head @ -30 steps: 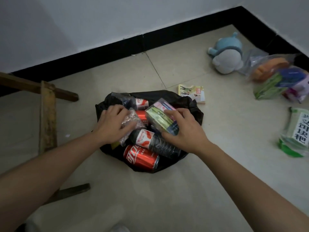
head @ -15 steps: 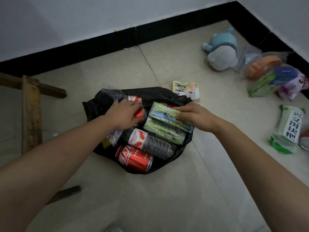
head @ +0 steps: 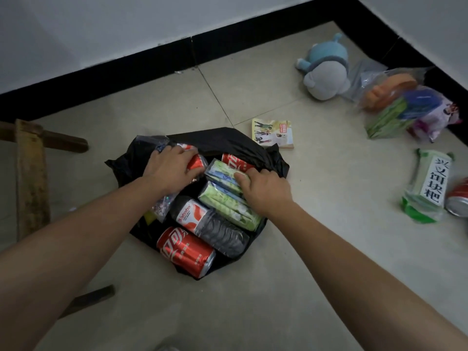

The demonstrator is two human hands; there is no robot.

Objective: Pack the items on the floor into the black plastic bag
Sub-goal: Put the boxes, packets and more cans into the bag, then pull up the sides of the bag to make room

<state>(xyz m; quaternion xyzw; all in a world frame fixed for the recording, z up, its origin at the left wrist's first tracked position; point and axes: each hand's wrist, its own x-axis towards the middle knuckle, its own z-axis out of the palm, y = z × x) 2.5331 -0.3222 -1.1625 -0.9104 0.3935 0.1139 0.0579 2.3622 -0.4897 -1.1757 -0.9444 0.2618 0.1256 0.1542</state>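
The black plastic bag [head: 222, 140] lies open on the floor tiles. Inside it are a red cola can [head: 186, 252], a water bottle [head: 210, 225] with a red-and-white label, a green tissue pack [head: 228, 201] and a clear glittery packet [head: 160, 206]. My left hand [head: 172, 168] grips a red can at the bag's far left. My right hand [head: 263, 191] holds the right end of the green tissue pack, which lies flat in the bag. Another red can [head: 234, 162] shows beyond the pack.
On the floor to the right lie a small booklet [head: 273, 133], a blue-grey plush toy [head: 325, 69], a clear bag of colourful goods [head: 405, 107], a green labelled packet [head: 428, 186] and a red can [head: 458, 198]. Wooden bars [head: 31, 171] stand at left.
My right hand laid the green tissue pack down flat into the bag. My left hand moved from the glittery packet to the red can farther back.
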